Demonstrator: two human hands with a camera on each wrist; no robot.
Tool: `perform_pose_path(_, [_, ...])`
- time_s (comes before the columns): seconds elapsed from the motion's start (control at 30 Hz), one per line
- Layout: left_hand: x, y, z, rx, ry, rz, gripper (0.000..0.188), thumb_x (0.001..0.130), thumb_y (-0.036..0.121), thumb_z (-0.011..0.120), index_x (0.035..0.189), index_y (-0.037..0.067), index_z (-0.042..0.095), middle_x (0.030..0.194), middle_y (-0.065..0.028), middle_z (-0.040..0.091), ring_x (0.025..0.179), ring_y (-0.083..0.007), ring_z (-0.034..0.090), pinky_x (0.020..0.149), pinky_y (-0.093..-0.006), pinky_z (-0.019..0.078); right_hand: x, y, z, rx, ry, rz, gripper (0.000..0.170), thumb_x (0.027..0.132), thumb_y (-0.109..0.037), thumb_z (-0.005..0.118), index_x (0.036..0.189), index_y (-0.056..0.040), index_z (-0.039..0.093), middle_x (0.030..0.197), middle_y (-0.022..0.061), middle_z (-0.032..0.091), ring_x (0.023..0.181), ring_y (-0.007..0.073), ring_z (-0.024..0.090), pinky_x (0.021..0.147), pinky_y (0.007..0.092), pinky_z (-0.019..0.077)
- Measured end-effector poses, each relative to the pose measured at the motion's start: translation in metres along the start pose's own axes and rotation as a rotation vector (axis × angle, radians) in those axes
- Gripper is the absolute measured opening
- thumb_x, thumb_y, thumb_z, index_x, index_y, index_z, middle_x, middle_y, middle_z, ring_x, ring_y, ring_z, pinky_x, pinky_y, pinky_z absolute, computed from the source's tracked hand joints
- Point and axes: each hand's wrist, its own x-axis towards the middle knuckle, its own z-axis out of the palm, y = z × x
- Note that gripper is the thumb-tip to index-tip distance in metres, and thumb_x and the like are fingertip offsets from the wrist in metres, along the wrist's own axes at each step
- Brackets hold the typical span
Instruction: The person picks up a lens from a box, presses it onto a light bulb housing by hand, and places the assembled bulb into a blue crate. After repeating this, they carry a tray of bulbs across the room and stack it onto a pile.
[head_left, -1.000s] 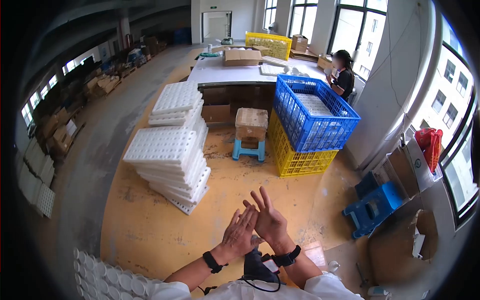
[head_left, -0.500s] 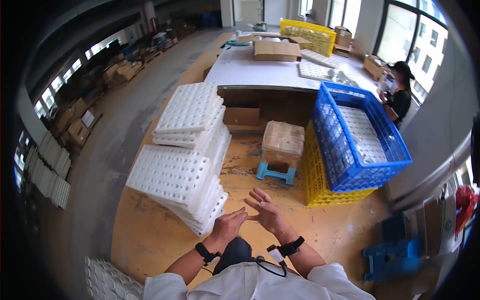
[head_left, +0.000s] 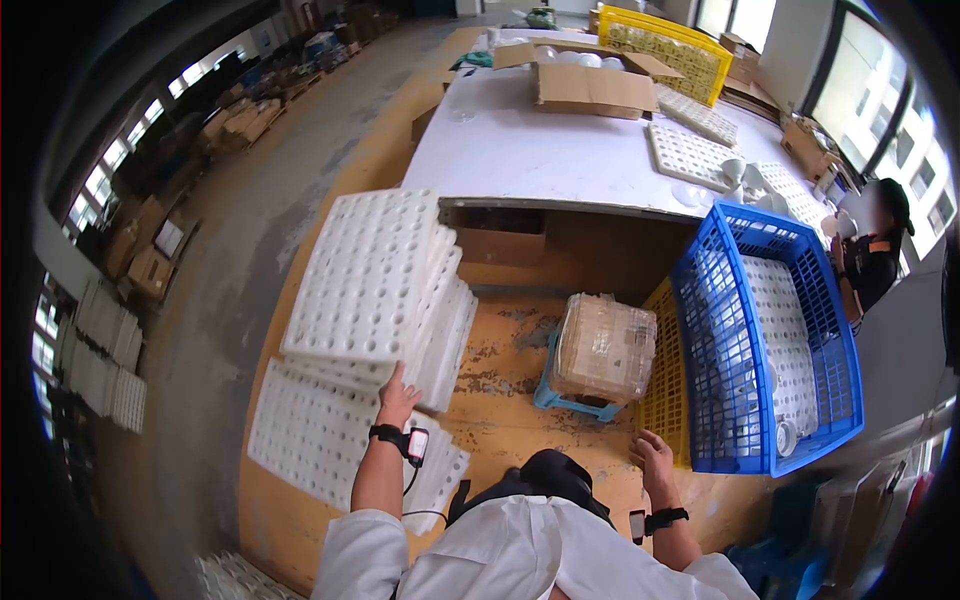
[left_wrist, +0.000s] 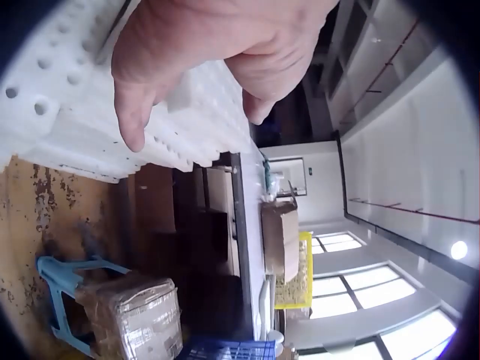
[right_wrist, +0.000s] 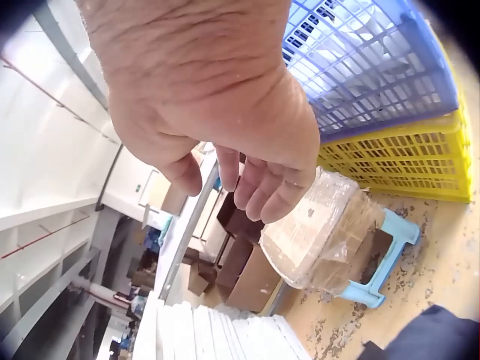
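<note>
My left hand (head_left: 398, 402) is at the near corner of an upper white tray (head_left: 355, 275) with rows of round holes. This tray tops a tall stack on the left. In the left wrist view the left hand (left_wrist: 217, 45) has thumb and fingers spread apart over the white stack (left_wrist: 97, 135), gripping nothing visible. My right hand (head_left: 655, 462) hangs low beside the yellow crate (head_left: 665, 385), its fingers loosely bent. Nothing shows in the right hand (right_wrist: 225, 142) from its wrist view. A taped cardboard box (head_left: 605, 345) on a light-blue stool (head_left: 577, 403) stands between the hands.
A blue crate (head_left: 715, 340) holding white trays sits on the yellow one at right. Ahead, a white-topped table (head_left: 560, 165) carries an opened carton (head_left: 597, 90), trays and white cups. A person (head_left: 875, 250) is at the right side. A lower stack (head_left: 310, 425) lies nearer me.
My hands, held together in front of me before, have parted: the left reached to the tray stack, the right dropped toward the crates. The view has moved closer to stack and stool.
</note>
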Motion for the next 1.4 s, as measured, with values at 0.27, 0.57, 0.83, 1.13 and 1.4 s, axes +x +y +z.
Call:
perform_pose_path(0.27, [0.037, 0.033, 0.009, -0.531, 0.093, -0.013, 0.046, 0.082, -0.012, 0.054, 0.125, -0.001, 0.041, 0.117, -0.0157, 0.049, 0.11, -0.0222, 0.053, 0.088, -0.032, 0.0509, 0.125, -0.05, 0.063, -0.017, 0.014, 0.119, 0.04, 0.085, -0.017, 0.061, 0.12, -0.0001, 0.053, 0.107, 0.0094, 0.062, 0.091, 0.0178, 0.061, 0.078, 0.0288, 0.0494])
perform_pose_path(0.57, [0.013, 0.155, 0.03, -0.51, 0.35, 0.099, 0.044, 0.075, 0.019, 0.056, 0.118, 0.008, 0.049, 0.115, -0.0074, 0.057, 0.099, -0.0338, 0.058, 0.069, -0.0329, 0.0507, 0.269, -0.1, 0.152, -0.097, -0.103, 0.039, 0.043, 0.085, -0.018, 0.06, 0.123, 0.0014, 0.053, 0.11, 0.0113, 0.062, 0.095, 0.0187, 0.061, 0.081, 0.0303, 0.0499])
perform_pose_path(0.83, [0.195, 0.226, 0.187, -0.13, -0.036, -0.126, 0.045, 0.073, 0.019, 0.055, 0.115, 0.004, 0.051, 0.102, -0.0121, 0.062, 0.077, -0.0332, 0.063, 0.062, -0.0358, 0.0522, 0.396, -0.146, 0.224, 0.141, 0.11, -0.09, 0.038, 0.085, -0.011, 0.059, 0.12, 0.0015, 0.054, 0.107, 0.0091, 0.062, 0.09, 0.0144, 0.06, 0.074, 0.0256, 0.0501])
perform_pose_path(1.13, [0.358, 0.24, 0.339, 0.169, -0.5, -0.324, 0.042, 0.077, 0.012, 0.052, 0.114, -0.006, 0.05, 0.096, -0.0188, 0.062, 0.075, -0.0314, 0.065, 0.059, -0.0354, 0.0557, 0.412, -0.188, 0.206, 0.132, 0.378, -0.134, 0.038, 0.083, -0.007, 0.058, 0.12, 0.0014, 0.054, 0.106, 0.0102, 0.062, 0.087, 0.0136, 0.06, 0.069, 0.0239, 0.0495])
perform_pose_path(1.4, [0.403, 0.249, 0.394, 0.457, -0.565, -0.453, 0.039, 0.078, 0.01, 0.047, 0.113, -0.007, 0.049, 0.096, -0.021, 0.062, 0.072, -0.033, 0.066, 0.053, -0.0389, 0.0585, 0.4, -0.243, 0.158, 0.054, 0.593, -0.115, 0.035, 0.085, -0.008, 0.057, 0.119, 0.0005, 0.055, 0.106, 0.0097, 0.063, 0.085, 0.0136, 0.061, 0.07, 0.0247, 0.0493])
